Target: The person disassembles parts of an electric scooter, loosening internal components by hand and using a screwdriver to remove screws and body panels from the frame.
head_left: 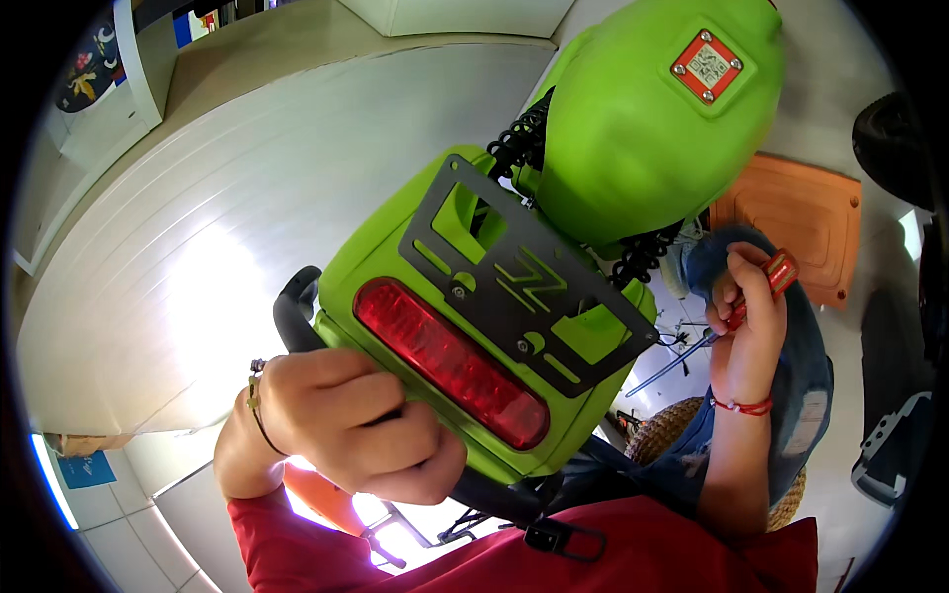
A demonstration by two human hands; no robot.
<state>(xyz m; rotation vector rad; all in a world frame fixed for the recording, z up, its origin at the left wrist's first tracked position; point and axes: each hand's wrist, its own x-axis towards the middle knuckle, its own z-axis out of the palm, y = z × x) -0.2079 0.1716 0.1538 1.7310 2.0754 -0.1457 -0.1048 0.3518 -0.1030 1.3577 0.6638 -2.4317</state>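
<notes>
A bright green vehicle body (pixel 346 242) fills the middle, with a long red tail light (pixel 450 361) set in its end. Beside the light a black slotted metal bracket (pixel 494 267) is fixed by small screws. My left hand (pixel 346 420) is closed in a fist at the body's lower left, over the curved black rail (pixel 294 308); whatever its fingers hold is hidden. On the right, my right hand (pixel 751 306) grips a screwdriver (pixel 784 271) by its red handle, the long thin shaft slanting down to the left, apart from the bracket.
A large green rounded part (pixel 643 119) with a printed code plate rises beyond the bracket, between black coil springs (pixel 519 138). An orange mat (pixel 806 222) lies on the floor at right. A woven stool (pixel 667 430) shows beneath me, and a black wheel (pixel 890 148) stands far right.
</notes>
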